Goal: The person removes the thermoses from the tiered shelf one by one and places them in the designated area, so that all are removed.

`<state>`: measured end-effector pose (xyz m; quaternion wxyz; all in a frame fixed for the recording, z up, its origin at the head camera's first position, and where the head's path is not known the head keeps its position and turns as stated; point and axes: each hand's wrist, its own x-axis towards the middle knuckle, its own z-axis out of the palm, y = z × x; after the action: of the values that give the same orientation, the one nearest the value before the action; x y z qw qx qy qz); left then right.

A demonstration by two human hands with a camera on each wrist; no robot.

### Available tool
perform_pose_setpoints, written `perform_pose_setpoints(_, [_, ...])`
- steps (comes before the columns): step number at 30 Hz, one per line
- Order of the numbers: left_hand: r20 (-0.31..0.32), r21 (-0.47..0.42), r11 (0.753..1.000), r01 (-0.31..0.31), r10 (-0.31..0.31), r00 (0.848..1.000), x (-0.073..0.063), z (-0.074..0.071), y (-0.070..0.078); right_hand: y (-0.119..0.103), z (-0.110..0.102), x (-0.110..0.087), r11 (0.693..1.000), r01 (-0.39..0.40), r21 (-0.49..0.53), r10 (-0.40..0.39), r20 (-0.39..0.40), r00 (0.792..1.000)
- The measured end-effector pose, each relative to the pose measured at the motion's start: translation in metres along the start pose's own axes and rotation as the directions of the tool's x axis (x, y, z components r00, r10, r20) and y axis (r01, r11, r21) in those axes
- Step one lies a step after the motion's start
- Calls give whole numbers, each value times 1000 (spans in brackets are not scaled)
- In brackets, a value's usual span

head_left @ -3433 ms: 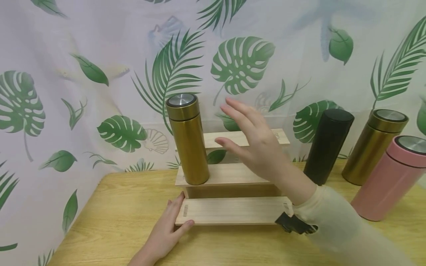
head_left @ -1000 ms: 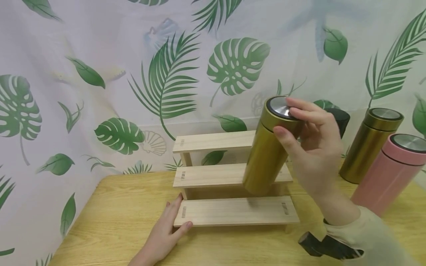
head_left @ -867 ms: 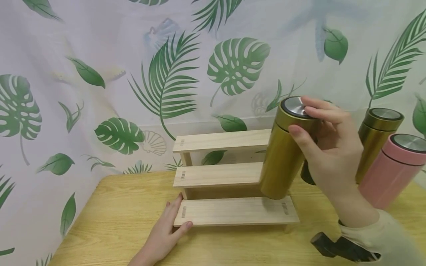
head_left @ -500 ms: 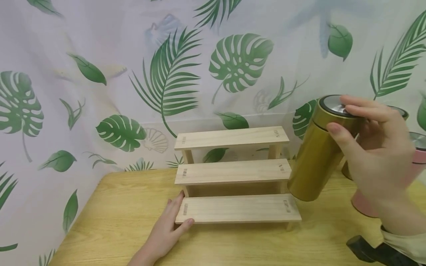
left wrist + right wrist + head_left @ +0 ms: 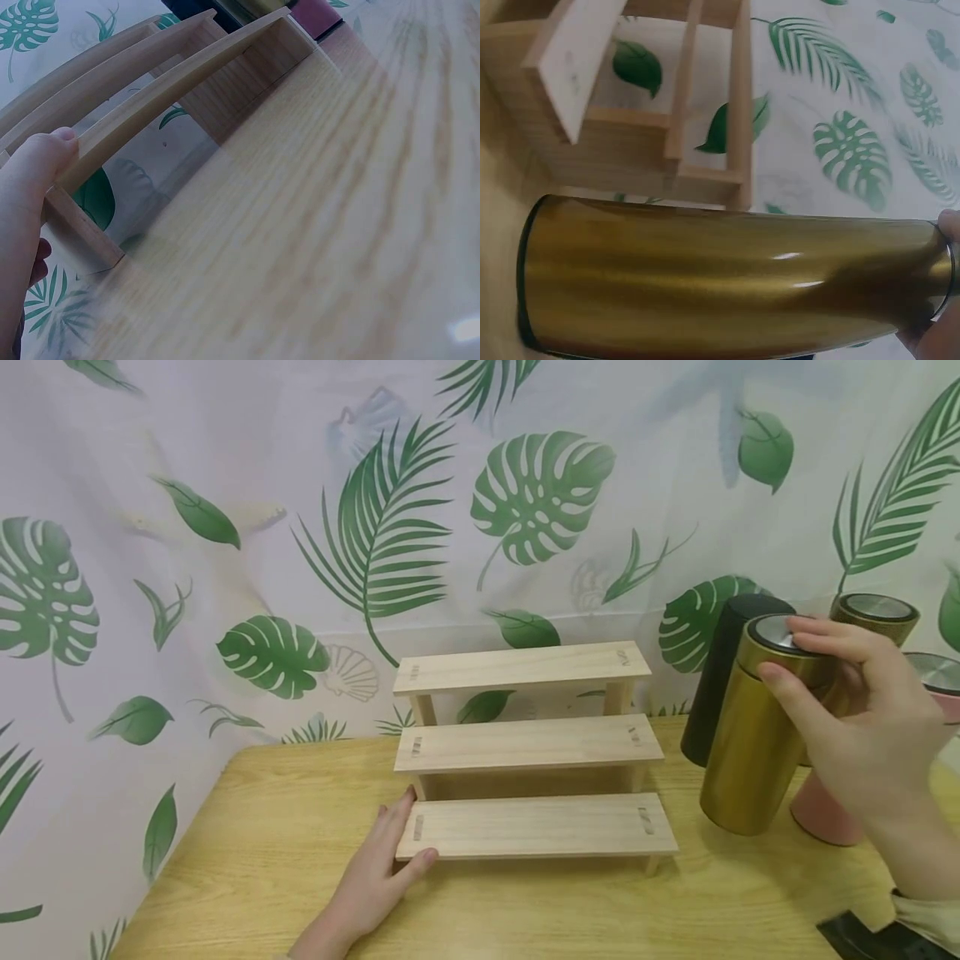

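My right hand (image 5: 877, 718) grips a gold thermos (image 5: 757, 743) around its lid, thumb on the near side and fingertips over the silver top. It is nearly upright, right of a three-step wooden rack (image 5: 532, 828); I cannot tell whether its base touches the table. In the right wrist view, the gold thermos (image 5: 727, 277) lies across the picture, with the rack's end behind it. My left hand (image 5: 372, 872) holds the left end of the rack's lowest step, and in the left wrist view its thumb (image 5: 64, 135) rests on the step's edge.
Behind the held thermos stand a black bottle (image 5: 720, 668) and a second gold thermos (image 5: 877, 607). A pink thermos (image 5: 821, 810) is partly hidden by my right hand. A leaf-print curtain (image 5: 540, 568) hangs behind the wooden table (image 5: 525, 914).
From the rack's middle step, my right hand has taken the gold thermos, carried it right and lowered it in front of the black bottle. My left hand has stayed on the rack.
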<state>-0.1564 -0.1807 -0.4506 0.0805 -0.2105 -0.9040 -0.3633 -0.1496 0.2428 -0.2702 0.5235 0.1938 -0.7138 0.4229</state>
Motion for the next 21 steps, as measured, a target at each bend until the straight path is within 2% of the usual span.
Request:
perform_pose_setpoints(5, [3,-2,1000,1,-1,1000,0,0,1,29,-5,-13,981,-62,-183,70,41,997])
perform_pose_setpoints(12, [-3,-8,1000,7,-7,1000,0,0,1,52,-5,-25,948,-167,-269,184,37,982])
perform_pose_setpoints(16, [2,-18,1000,19,-19,1000,0,0,2,55,-6,-27,931,-174,-321,198,44,979])
perform_pose_setpoints(21, [1,-18,1000,20,-20,1000,0,-1,1,57,-7,-28,923,-110,-370,154,94,984])
